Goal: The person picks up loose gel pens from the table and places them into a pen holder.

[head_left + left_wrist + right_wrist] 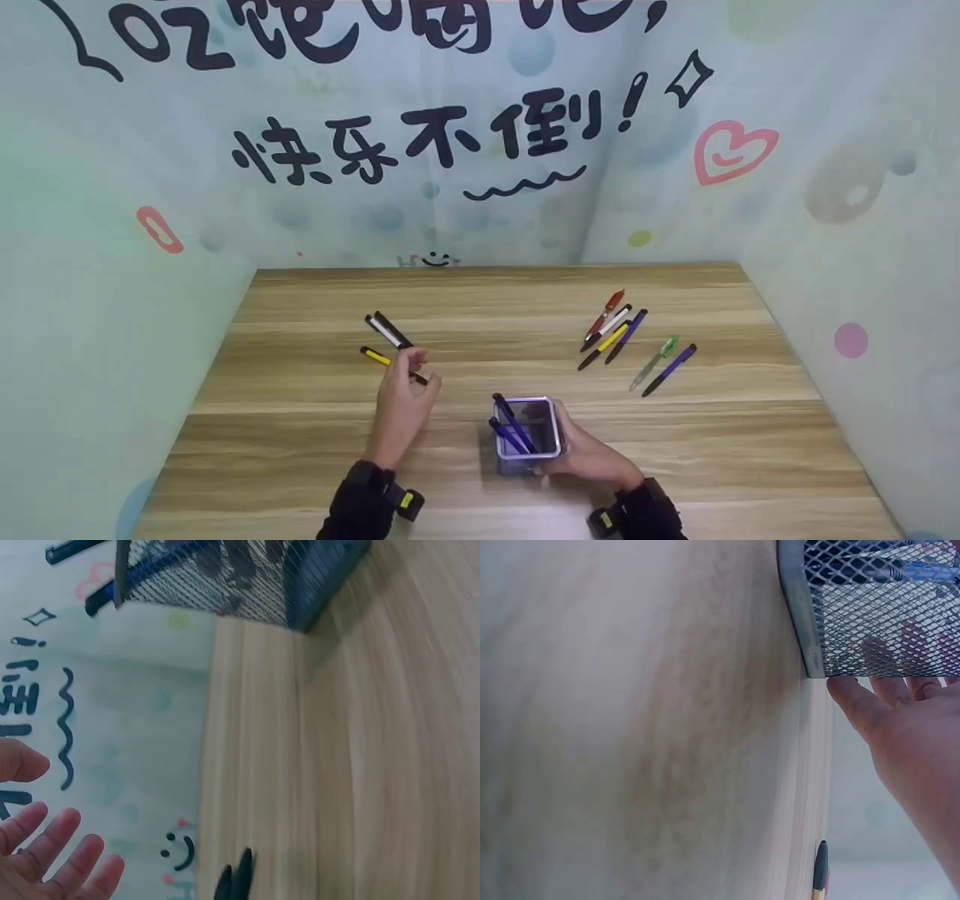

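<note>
My left hand (405, 401) hovers over a yellow-and-black pen (375, 355), its fingers parted and holding nothing. The left wrist view shows that hand (56, 855) with fingers spread apart. Just beyond it lie a white-and-black pen (385, 332) and a black pen (393, 330). My right hand (592, 452) grips a square mesh pen holder (516, 468) from its right side. Fingers of the right hand (915, 720) show behind the mesh wall in the right wrist view. Two blue pens (513, 421) lean inside the holder, tops sticking out at its left.
At the back right lie a red pen (604, 313), a white-and-black pen (609, 325), a yellow-and-black pen (606, 343) and a purple pen (627, 335). Closer in are a green clear pen (655, 361) and another purple pen (670, 370). A printed wall backdrop (450, 225) borders the wooden table (300, 450).
</note>
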Demonstrator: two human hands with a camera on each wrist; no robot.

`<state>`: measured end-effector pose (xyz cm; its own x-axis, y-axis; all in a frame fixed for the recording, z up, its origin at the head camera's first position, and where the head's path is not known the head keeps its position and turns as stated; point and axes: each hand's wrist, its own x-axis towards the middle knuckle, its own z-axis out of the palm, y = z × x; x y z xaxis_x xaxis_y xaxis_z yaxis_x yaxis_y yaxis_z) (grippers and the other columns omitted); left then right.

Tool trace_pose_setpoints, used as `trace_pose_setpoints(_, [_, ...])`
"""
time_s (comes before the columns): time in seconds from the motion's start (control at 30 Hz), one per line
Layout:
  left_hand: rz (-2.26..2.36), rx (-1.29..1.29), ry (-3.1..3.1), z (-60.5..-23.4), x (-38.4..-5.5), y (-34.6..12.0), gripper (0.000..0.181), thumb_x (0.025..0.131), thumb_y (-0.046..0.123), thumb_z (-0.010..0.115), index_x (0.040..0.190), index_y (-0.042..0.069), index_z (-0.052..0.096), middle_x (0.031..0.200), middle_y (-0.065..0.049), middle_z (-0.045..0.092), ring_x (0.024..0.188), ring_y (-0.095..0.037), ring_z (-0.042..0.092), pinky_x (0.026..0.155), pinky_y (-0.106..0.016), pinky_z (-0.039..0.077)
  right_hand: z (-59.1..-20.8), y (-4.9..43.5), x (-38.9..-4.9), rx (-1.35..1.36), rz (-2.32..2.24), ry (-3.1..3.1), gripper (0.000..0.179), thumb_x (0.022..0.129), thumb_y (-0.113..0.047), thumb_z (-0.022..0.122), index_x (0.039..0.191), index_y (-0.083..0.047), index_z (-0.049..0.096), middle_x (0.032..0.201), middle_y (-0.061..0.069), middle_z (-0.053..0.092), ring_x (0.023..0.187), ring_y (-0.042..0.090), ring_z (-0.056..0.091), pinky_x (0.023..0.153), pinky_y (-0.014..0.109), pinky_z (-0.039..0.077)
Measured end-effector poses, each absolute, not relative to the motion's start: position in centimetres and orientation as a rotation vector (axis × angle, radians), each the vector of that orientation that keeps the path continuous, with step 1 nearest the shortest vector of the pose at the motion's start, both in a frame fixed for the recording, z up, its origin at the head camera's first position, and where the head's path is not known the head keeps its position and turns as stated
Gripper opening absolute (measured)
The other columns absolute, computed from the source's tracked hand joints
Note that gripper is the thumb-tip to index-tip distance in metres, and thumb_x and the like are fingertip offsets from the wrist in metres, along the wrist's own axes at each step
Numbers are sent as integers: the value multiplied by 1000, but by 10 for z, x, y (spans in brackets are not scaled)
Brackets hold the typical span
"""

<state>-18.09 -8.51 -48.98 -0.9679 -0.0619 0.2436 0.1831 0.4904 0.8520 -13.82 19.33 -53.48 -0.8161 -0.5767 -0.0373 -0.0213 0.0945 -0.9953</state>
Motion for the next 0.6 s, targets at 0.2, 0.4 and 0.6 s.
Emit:
trace_pose_setpoints(0.2, [-1279, 68, -2684, -502, -190, -101, 49, 85, 30, 64, 125, 8, 47, 125, -10, 50, 120, -29, 43, 100, -46, 40, -535, 194, -138, -590, -1760, 1952, 92, 67, 4, 72, 141, -13, 20, 135, 22, 41, 121, 37, 44, 108, 60, 23])
trace_pose_setpoints(0.4, [-1155, 213, -2844, -514, -202, -116, 53, 86, 33, 62, 130, 9, 44, 131, -17, 42, 120, -35, 38, 97, -52, 36, -534, 194, -138, -607, -1753, 1965, 92, 67, 4, 72, 141, -11, 20, 136, 21, 41, 123, 37, 42, 108, 62, 19])
trace_pose_setpoints(0.6, [-980, 248, -2973, -528, -214, -122, 61, 87, 36, 60, 137, 9, 39, 133, -23, 36, 120, -42, 35, 97, -56, 34, -535, 195, -139, -624, -1749, 1969, 91, 68, 4, 72, 140, -10, 19, 137, 21, 41, 124, 37, 42, 109, 61, 19])
